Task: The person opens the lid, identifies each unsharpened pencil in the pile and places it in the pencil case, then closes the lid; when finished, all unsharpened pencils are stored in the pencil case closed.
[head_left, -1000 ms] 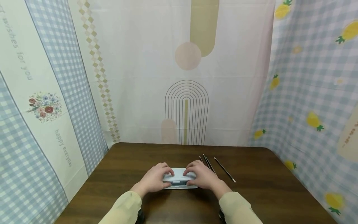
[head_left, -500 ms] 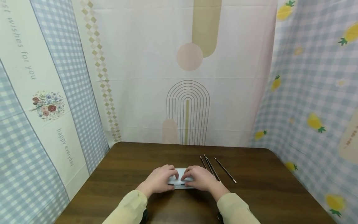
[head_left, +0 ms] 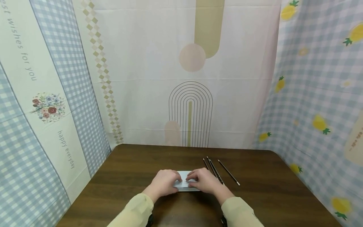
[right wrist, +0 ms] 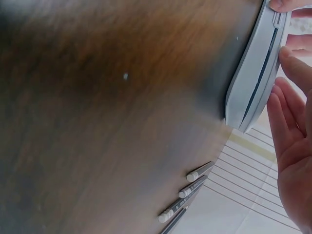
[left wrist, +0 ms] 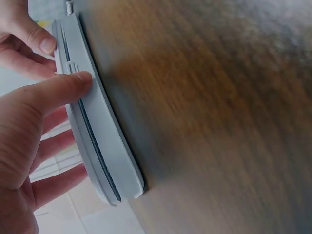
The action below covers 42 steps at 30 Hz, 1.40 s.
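Note:
A pale grey-blue pencil case (head_left: 184, 176) lies on the brown table, its long side facing me. In the left wrist view, a thin dark gap runs along the case (left wrist: 109, 141) between lid and base. My left hand (head_left: 164, 182) holds the case from the left, thumb on the front by the latch (left wrist: 72, 67) and fingers over the lid. From the other side my right hand (head_left: 206, 180) holds it, thumb at the lid's front edge and curled fingers on top. The hands cover both ends of the case in the head view.
Several dark pencils lie right of the case, including a grouped few (head_left: 214, 170) and a separate pencil (head_left: 228, 172) farther right. Their white-tipped ends (right wrist: 168, 213) show in the right wrist view. Patterned cloth (head_left: 141, 78) hangs behind the wooden table (head_left: 158, 154).
The lid has come down: the wide front gap of a second ago is now a thin line. My left hand has shifted right, towards the right hand.

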Each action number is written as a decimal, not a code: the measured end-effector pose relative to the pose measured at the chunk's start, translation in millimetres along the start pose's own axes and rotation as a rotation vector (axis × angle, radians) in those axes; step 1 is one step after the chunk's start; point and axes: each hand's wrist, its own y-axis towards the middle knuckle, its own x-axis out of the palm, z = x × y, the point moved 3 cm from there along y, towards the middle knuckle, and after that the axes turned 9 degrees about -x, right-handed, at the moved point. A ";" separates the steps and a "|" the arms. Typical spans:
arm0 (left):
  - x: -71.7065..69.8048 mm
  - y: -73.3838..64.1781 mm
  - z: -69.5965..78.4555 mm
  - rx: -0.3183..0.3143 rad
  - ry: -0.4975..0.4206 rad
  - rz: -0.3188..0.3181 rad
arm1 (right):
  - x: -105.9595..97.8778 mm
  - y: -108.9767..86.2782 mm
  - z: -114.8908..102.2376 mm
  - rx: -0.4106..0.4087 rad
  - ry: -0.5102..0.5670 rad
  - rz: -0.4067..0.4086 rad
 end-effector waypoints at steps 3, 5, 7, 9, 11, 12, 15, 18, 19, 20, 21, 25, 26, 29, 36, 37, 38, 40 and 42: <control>0.2 -0.6 3.4 0.004 0.030 0.001 | 0.2 -1.0 0.3 0.016 0.002 0.005; -0.3 -1.0 5.3 0.002 0.049 -0.001 | -0.2 -1.5 -0.2 0.016 0.006 0.010; -0.7 -1.6 6.6 -0.002 0.065 -0.004 | -0.9 -2.0 -1.0 0.011 0.010 0.017; -1.0 -2.2 7.7 -0.002 0.082 -0.001 | -1.5 -2.3 -1.0 0.008 0.012 0.022; -0.6 -2.9 8.5 0.004 0.096 0.011 | -1.7 -2.8 -0.1 0.014 0.021 0.025; -0.5 -3.5 8.9 0.010 0.099 0.021 | -1.8 -3.0 0.5 0.018 0.027 0.025; 0.9 -5.7 9.2 0.023 0.087 0.053 | -1.3 -3.6 2.3 0.036 0.051 0.023; 2.1 -8.4 9.2 0.020 0.059 0.067 | -0.7 -4.2 2.7 0.050 0.087 0.017; 3.0 -9.1 9.0 0.017 0.052 0.068 | -0.7 -4.3 2.4 0.055 0.098 0.015; 3.0 -9.7 9.1 0.014 0.045 0.073 | -0.7 -4.4 2.3 0.061 0.108 0.012; 3.7 -10.2 9.2 0.012 0.042 0.075 | -0.7 -4.4 2.0 0.066 0.116 0.009; 4.7 -11.4 9.7 0.007 0.031 0.092 | -1.7 -3.8 0.6 0.084 0.133 0.001; 5.0 -11.6 9.7 0.008 0.031 0.096 | -1.7 -3.4 0.4 0.084 0.131 -0.002; 5.4 -12.1 8.9 0.002 0.044 0.097 | -1.3 -1.3 -0.1 0.078 0.122 -0.011; 4.5 -12.5 5.2 -0.008 0.040 0.073 | 1.0 0.5 1.0 0.077 0.147 -0.006; 4.1 -12.5 5.0 -0.008 0.041 0.066 | 1.2 0.0 1.5 0.080 0.150 0.000; 4.1 -12.4 5.0 -0.006 0.044 0.062 | 1.5 -0.7 2.1 0.084 0.156 0.006; 4.0 -11.7 4.9 -0.003 0.046 0.050 | 2.0 -2.4 3.6 0.096 0.170 0.020; 4.0 -10.6 5.2 -0.002 0.042 0.035 | 1.7 -4.1 4.8 0.114 0.187 0.029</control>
